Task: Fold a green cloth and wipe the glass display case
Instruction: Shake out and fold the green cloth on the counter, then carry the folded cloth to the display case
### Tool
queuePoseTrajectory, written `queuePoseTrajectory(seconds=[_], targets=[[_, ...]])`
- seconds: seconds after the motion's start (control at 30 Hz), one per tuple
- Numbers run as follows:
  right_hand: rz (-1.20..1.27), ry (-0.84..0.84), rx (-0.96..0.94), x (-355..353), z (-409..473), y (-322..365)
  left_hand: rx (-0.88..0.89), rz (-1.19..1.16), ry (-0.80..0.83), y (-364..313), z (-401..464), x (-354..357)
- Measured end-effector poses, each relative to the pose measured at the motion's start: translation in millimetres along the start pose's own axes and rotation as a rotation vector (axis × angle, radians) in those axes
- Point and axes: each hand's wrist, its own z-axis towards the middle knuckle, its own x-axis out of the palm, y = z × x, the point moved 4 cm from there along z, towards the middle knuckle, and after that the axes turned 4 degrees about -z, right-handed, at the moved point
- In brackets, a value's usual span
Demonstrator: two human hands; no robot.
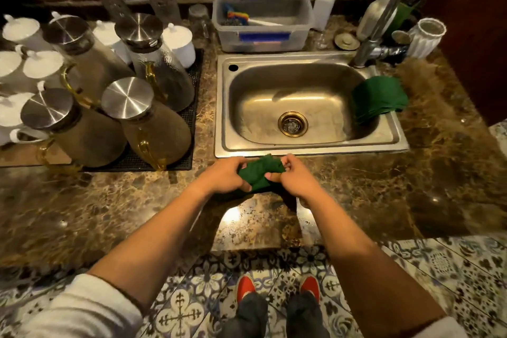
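Note:
A small green cloth point(260, 171) is bunched up between both hands, just above the marble counter point(384, 181) in front of the sink. My left hand point(226, 175) grips its left side with curled fingers. My right hand point(295, 177) pinches its right side between thumb and fingers. A stack of folded green cloths point(380, 96) lies on the sink's right rim, partly hanging into the basin. No glass display case is in view.
A steel sink point(310, 147) with a tap point(384, 8) is straight ahead. A black mat at left holds several glass jugs point(153, 123) with steel lids and white lidded cups point(41, 63). Behind the sink stand a plastic tub point(263, 38), soap bottles and a white ribbed cup point(426, 35).

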Motion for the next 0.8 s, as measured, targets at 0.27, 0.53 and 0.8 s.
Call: queuePoseTrajectory(seconds=[0.27, 0.53, 0.8], targets=[[0.251, -0.030, -0.277, -88, -75, 31, 0.195, -0.583, 0.249, -96, -4, 23], [0.653, -0.223, -0.267, -218, -144, 0, 0.290, -1.054, 0.473, -252, -19, 114], [0.843, -0.600, -0.235, -366, -227, -78, 0.202, -1.193, 0.514, -404, -28, 237]])
